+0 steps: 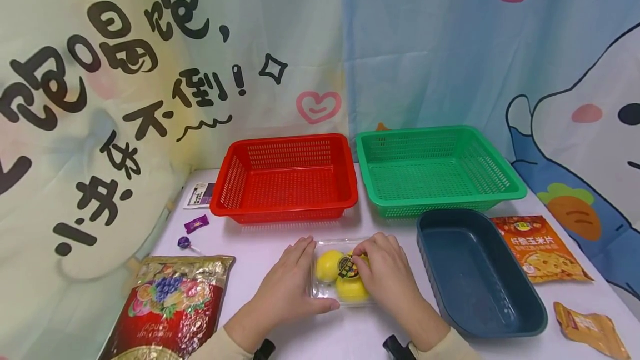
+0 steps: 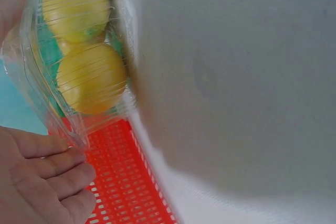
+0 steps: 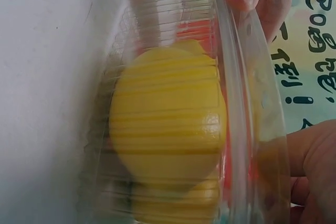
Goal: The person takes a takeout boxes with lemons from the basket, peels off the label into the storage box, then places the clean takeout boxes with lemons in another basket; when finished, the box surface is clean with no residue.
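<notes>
A printed curtain (image 1: 425, 43) hangs behind the table (image 1: 320, 340). Across the table's far side stand the green basket (image 1: 415, 168) and, left of it, the red basket (image 1: 290, 182). The blue tub (image 1: 475, 276) lies in front of the green one, with the candy bag (image 1: 170, 304) at the near left and the chip bag (image 1: 545, 249) beyond the tub.

The clear box (image 1: 334, 245) sits on the table between the two hands, in front of the red basket and left of the tub. The left hand (image 1: 287, 285) lies along its left side, fingers fairly straight and thumb spread along the near edge, steadying rather than gripping. The right hand (image 1: 392, 276) is over the lid, thumb and forefinger bent close together; whether they pinch anything I cannot tell.

Inside are yellow fruits (image 1: 328, 266), and on top is a dark sticker (image 1: 348, 266), right at those fingertips. The step looks like working at the sticker, probably to open the box. Next would call for a sure pinch on its edge and a gentle peel, the left hand keeping the box still.
</notes>
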Demonstrator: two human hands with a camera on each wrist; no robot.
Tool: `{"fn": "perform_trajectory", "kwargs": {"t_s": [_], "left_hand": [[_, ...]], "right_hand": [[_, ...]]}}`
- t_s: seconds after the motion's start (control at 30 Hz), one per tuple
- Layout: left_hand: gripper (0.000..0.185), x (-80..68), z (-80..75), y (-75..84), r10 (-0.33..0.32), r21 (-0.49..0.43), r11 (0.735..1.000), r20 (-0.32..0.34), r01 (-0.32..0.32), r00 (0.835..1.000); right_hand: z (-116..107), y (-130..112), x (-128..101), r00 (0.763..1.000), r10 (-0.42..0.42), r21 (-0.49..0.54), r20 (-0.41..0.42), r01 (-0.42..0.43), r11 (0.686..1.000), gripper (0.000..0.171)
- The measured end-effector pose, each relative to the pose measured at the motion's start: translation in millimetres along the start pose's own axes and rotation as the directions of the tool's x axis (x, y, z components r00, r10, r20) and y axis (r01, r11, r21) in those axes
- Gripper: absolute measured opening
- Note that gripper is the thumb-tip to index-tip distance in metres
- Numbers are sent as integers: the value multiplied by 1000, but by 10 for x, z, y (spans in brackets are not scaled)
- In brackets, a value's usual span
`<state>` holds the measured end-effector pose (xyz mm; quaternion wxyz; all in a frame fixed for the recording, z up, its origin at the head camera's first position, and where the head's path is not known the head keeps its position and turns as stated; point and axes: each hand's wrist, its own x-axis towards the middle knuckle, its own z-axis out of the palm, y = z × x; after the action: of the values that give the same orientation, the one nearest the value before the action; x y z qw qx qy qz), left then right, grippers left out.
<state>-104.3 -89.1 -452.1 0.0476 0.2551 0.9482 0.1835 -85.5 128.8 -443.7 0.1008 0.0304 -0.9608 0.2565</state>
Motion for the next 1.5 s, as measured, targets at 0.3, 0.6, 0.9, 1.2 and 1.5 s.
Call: {"fn": "perform_trajectory", "kwargs": {"t_s": [0.3,0.6,0.9,1.2,1.5], "left_hand": [[122,8,-2,26,1,31,1000,-6,-1,1000],[120,6,0,29,21,42,999,-28,-20,999],[120,8,9,22,39,59,998,-54,-36,998],[118,2,18,19,47,65,997,-71,-42,996],[121,7,22,22,38,65,997,-63,-34,997]], "right_hand": [[37,-14,-16,1000,-1,-7,-7,1,1000,9],[65,-37,-73,999,-34,-25,-29,33,999,14],[84,-48,-126,994,-85,-43,-66,82,996,17],[98,-53,-159,989,-126,-52,-81,123,991,16],[102,-55,-183,982,-161,-69,-102,155,986,16]]}}
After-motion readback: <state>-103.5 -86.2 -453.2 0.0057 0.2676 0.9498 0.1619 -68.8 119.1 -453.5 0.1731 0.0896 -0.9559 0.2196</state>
